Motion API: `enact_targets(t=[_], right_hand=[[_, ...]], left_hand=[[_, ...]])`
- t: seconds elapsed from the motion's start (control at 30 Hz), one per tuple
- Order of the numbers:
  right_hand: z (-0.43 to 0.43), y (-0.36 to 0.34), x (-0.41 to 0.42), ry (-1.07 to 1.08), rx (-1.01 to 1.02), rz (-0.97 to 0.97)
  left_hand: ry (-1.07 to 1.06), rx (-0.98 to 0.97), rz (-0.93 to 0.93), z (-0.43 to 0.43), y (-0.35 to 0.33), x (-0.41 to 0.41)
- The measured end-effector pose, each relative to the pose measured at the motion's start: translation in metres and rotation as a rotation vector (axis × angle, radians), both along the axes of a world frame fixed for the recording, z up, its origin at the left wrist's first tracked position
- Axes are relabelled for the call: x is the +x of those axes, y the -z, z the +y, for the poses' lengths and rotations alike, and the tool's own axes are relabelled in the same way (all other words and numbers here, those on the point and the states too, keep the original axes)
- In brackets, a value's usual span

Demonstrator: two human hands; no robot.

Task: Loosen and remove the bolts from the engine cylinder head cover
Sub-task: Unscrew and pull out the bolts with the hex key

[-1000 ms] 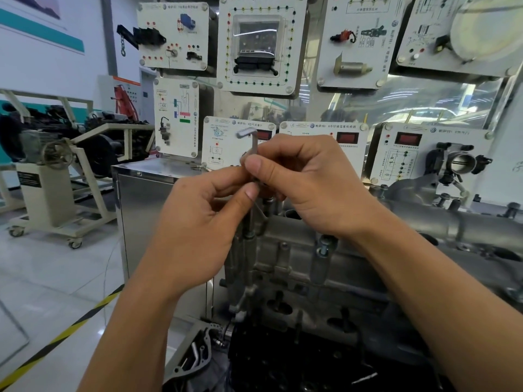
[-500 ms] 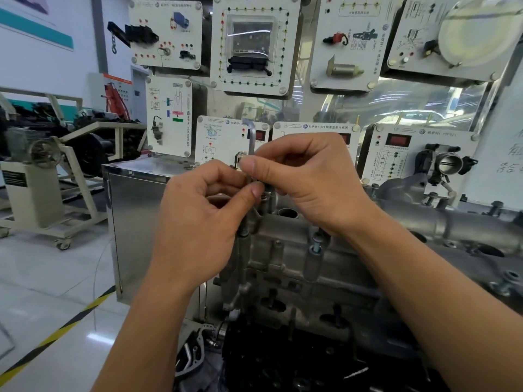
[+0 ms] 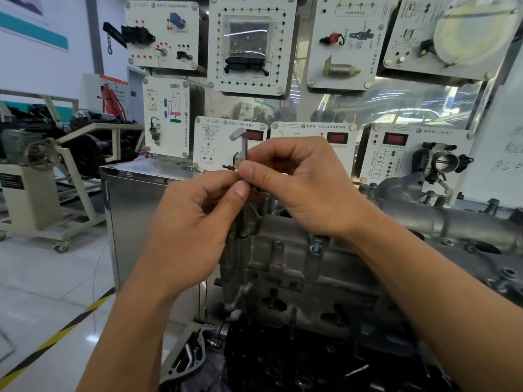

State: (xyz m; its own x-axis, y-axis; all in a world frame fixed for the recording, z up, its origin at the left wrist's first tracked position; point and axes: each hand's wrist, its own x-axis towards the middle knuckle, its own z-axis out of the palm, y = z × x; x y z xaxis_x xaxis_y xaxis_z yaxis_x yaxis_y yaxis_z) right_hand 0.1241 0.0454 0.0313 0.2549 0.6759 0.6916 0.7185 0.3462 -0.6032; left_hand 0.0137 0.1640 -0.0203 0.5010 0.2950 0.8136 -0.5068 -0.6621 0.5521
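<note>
Two bare hands meet at the centre of the view, above the grey metal cylinder head cover [image 3: 283,258] of an engine. Between them stands an L-shaped hex key [image 3: 242,145], upright, with its short arm at the top pointing left.

The left hand [image 3: 192,230] comes up from the lower left. Its grip pinches the key's shaft between thumb and forefinger, with the other fingers curled in. The right hand [image 3: 305,188] reaches in from the right. Its grip pinches the same shaft just above, thumb tip pressed against it and fingers curled behind. The two thumbs almost touch.

Below the hands, the shaft runs straight down to the left corner of the cover. The hands hide most of it, and the bolt head it would meet cannot be made out. Another bolt [image 3: 317,246], with a bluish washer, stands raised from the cover just under the right wrist.

Behind the engine hang white training panels [image 3: 252,46] with sockets and mounted car parts, among them a throttle body [image 3: 445,162]. A stainless steel cabinet [image 3: 133,207] stands to the left, beside yellow-and-black tape [image 3: 56,335] on the shiny floor.
</note>
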Motion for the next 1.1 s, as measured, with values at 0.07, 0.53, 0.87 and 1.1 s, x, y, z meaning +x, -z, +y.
enact_targets(t=[0.07, 0.53, 0.87, 1.1], right_hand=[[0.000, 0.000, -0.001, -0.021, -0.020, 0.005], [0.001, -0.001, 0.002, 0.105, 0.024, -0.009], [-0.001, -0.004, -0.002, 0.034, -0.092, -0.028], [0.001, -0.003, -0.001, 0.044, -0.055, 0.027]], left_hand=[[0.030, -0.008, 0.013, 0.001, -0.001, -0.003], [-0.240, -0.104, -0.159, -0.016, 0.000, 0.007], [-0.031, -0.008, -0.029, -0.009, -0.003, -0.005], [-0.098, -0.109, -0.085, -0.011, -0.002, 0.000]])
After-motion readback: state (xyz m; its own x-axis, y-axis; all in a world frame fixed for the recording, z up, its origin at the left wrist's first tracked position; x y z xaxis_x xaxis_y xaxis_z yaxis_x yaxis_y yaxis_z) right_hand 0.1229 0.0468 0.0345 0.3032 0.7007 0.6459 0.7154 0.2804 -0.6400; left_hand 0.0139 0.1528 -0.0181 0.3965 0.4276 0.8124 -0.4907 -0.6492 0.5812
